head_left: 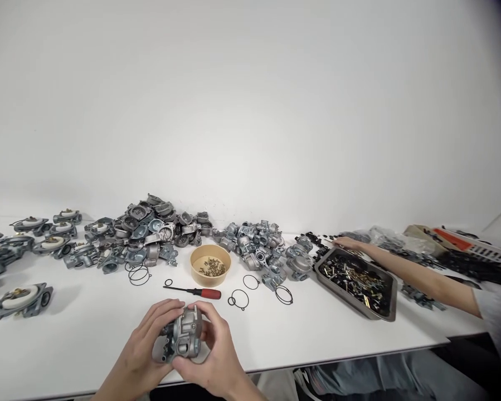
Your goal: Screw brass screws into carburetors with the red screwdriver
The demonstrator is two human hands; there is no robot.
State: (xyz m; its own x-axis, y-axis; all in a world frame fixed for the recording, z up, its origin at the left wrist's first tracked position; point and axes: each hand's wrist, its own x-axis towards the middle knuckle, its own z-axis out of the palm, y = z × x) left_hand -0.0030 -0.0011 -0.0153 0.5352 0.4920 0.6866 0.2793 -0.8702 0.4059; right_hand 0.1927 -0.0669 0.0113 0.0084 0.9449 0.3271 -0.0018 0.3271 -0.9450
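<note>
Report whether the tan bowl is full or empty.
Neither: the bowl is partly filled; small brassy pieces lie inside, below its rim.

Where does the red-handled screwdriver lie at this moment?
In the head view, the screwdriver lies left of centre on the table, nearer than the tan bowl and beyond the metal part between the left hand and right hand.

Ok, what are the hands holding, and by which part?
A grey metal part, held around its opposite sides by the left hand and right hand.
</note>
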